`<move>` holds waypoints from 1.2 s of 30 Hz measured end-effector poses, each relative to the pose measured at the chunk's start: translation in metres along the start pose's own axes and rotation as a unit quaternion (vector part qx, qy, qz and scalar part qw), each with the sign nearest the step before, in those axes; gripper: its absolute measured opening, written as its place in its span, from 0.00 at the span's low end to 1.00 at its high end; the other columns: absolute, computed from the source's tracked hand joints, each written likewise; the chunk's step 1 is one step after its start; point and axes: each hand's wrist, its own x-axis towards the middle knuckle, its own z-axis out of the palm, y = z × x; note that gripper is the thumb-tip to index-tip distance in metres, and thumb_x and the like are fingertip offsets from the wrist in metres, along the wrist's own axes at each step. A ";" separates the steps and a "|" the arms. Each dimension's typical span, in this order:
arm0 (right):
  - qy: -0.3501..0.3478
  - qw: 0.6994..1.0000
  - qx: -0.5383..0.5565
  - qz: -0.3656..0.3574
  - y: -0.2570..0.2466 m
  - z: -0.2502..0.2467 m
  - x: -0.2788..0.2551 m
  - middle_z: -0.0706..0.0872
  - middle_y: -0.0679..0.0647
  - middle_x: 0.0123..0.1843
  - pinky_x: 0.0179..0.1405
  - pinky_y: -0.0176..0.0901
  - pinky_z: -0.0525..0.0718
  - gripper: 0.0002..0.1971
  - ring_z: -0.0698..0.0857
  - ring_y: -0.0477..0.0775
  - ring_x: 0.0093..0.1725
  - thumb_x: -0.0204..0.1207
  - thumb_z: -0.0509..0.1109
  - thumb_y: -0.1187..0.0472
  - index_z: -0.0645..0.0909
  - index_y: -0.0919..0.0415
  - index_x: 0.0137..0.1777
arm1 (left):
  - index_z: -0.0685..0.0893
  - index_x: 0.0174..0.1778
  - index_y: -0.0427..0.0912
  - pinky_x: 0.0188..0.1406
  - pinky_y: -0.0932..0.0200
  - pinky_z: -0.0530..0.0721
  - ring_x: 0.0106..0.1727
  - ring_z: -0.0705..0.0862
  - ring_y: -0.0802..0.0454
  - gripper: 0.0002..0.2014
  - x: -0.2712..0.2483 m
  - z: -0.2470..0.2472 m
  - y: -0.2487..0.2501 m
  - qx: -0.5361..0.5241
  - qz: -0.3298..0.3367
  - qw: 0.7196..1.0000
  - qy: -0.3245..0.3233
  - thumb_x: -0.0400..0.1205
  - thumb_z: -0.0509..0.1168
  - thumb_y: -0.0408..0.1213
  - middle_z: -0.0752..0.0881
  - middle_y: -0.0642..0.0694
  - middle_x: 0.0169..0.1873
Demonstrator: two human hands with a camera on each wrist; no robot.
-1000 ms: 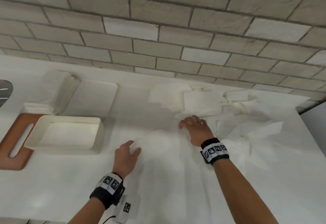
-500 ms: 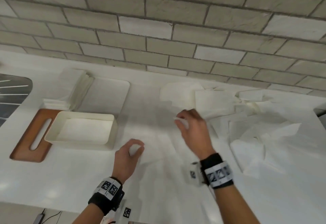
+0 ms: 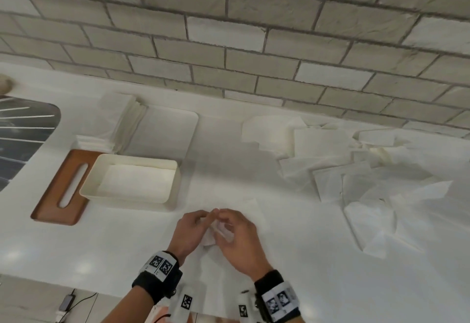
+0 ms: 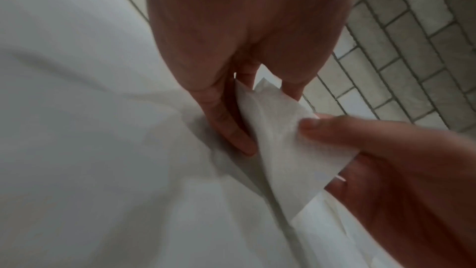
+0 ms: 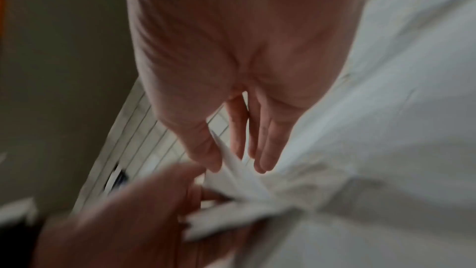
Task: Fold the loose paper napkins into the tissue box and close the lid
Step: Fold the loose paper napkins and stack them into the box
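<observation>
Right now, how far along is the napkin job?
Done: some folded napkins stacked behind the open box. In hand: left hand and right hand both pinch one napkin. Left: the loose pile, boxing, and the lid, still off.

A home kitchen, by the look of it. A white bench (image 3: 305,259) runs along a wall of pale brick-shaped tiles (image 3: 229,30), and to the far left of the bench a dark sink (image 3: 23,139) with ribbed draining grooves is sunk in.
</observation>
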 end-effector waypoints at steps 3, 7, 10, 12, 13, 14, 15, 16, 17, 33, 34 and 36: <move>0.012 0.999 0.035 0.018 0.000 -0.035 0.010 0.89 0.39 0.67 0.72 0.43 0.87 0.16 0.88 0.38 0.67 0.80 0.75 0.68 0.88 0.51 0.64 | 0.93 0.44 0.52 0.46 0.61 0.82 0.45 0.89 0.61 0.07 0.009 -0.004 -0.010 0.099 0.055 0.994 -0.003 0.86 0.75 0.47 0.94 0.56 0.41; -0.068 0.981 -0.157 -0.090 0.014 -0.062 0.031 0.76 0.34 0.80 0.81 0.39 0.73 0.22 0.72 0.37 0.82 0.79 0.76 0.57 0.81 0.36 0.71 | 0.88 0.51 0.50 0.46 0.69 0.77 0.45 0.87 0.59 0.03 0.017 -0.008 -0.014 0.224 0.178 0.957 -0.045 0.89 0.72 0.42 0.91 0.54 0.45; -0.166 0.953 -0.240 -0.080 0.020 -0.064 0.050 0.74 0.34 0.80 0.82 0.46 0.65 0.19 0.65 0.38 0.84 0.78 0.80 0.41 0.83 0.34 0.68 | 0.87 0.53 0.51 0.48 0.70 0.75 0.47 0.85 0.59 0.02 0.020 -0.014 -0.013 0.245 0.221 0.943 -0.043 0.89 0.71 0.43 0.87 0.55 0.45; -0.192 0.938 -0.281 -0.068 0.022 -0.062 0.060 0.82 0.36 0.70 0.79 0.50 0.67 0.21 0.70 0.42 0.77 0.77 0.80 0.35 0.87 0.38 0.66 | 0.89 0.50 0.48 0.49 0.71 0.74 0.47 0.83 0.62 0.02 0.020 -0.018 -0.013 0.221 0.235 0.946 -0.016 0.88 0.73 0.40 0.84 0.58 0.43; -0.194 0.936 -0.289 -0.057 0.023 -0.062 0.063 0.84 0.37 0.64 0.76 0.51 0.70 0.21 0.73 0.44 0.73 0.77 0.79 0.34 0.88 0.40 0.65 | 0.90 0.48 0.47 0.49 0.70 0.76 0.47 0.84 0.62 0.02 0.019 -0.020 -0.011 0.203 0.235 0.950 0.006 0.87 0.75 0.38 0.84 0.58 0.43; -0.191 0.940 -0.279 -0.044 0.023 -0.063 0.065 0.86 0.38 0.60 0.71 0.50 0.73 0.19 0.75 0.44 0.68 0.77 0.79 0.34 0.89 0.42 0.62 | 0.90 0.46 0.47 0.48 0.69 0.78 0.47 0.85 0.61 0.03 0.018 -0.022 -0.008 0.184 0.230 0.955 0.029 0.85 0.77 0.38 0.85 0.58 0.43; -0.184 0.951 -0.246 -0.029 0.022 -0.066 0.065 0.87 0.39 0.57 0.66 0.48 0.76 0.16 0.78 0.43 0.62 0.77 0.80 0.35 0.90 0.41 0.58 | 0.91 0.44 0.48 0.49 0.66 0.81 0.47 0.86 0.60 0.04 0.015 -0.025 -0.004 0.164 0.219 0.961 0.049 0.83 0.78 0.37 0.87 0.58 0.42; -0.174 0.965 -0.197 -0.013 0.020 -0.070 0.063 0.88 0.40 0.54 0.60 0.45 0.79 0.13 0.82 0.43 0.57 0.76 0.82 0.36 0.90 0.40 0.53 | 0.91 0.42 0.49 0.49 0.63 0.83 0.46 0.88 0.58 0.05 0.011 -0.027 0.000 0.143 0.205 0.966 0.066 0.81 0.80 0.38 0.89 0.57 0.41; -0.160 0.976 -0.148 0.004 0.016 -0.074 0.060 0.89 0.41 0.52 0.56 0.42 0.81 0.11 0.85 0.42 0.54 0.76 0.84 0.38 0.89 0.39 0.50 | 0.92 0.40 0.50 0.48 0.61 0.84 0.44 0.89 0.57 0.06 0.007 -0.030 0.004 0.120 0.187 0.972 0.081 0.79 0.82 0.39 0.91 0.56 0.39; 0.141 0.983 0.108 0.052 -0.122 0.025 0.109 0.89 0.45 0.32 0.36 0.36 0.83 0.16 0.84 0.42 0.32 0.73 0.89 0.54 0.86 0.59 0.35 | 0.92 0.43 0.54 0.45 0.61 0.87 0.38 0.90 0.58 0.06 0.013 -0.247 0.068 0.202 0.174 0.944 0.195 0.78 0.83 0.46 0.92 0.52 0.33; 0.147 0.984 0.093 0.051 -0.127 0.038 0.116 0.91 0.45 0.34 0.39 0.34 0.86 0.13 0.87 0.42 0.34 0.73 0.89 0.56 0.87 0.59 0.38 | 0.90 0.43 0.53 0.42 0.66 0.85 0.38 0.90 0.62 0.07 0.021 -0.261 0.064 0.233 0.171 0.937 0.198 0.78 0.83 0.44 0.91 0.54 0.33; 0.162 0.983 0.071 0.038 -0.133 0.064 0.126 0.89 0.46 0.35 0.39 0.33 0.88 0.11 0.88 0.41 0.34 0.75 0.86 0.64 0.85 0.59 0.42 | 0.87 0.45 0.52 0.38 0.65 0.82 0.34 0.87 0.61 0.09 0.037 -0.278 0.053 0.285 0.172 0.922 0.196 0.79 0.82 0.41 0.88 0.56 0.30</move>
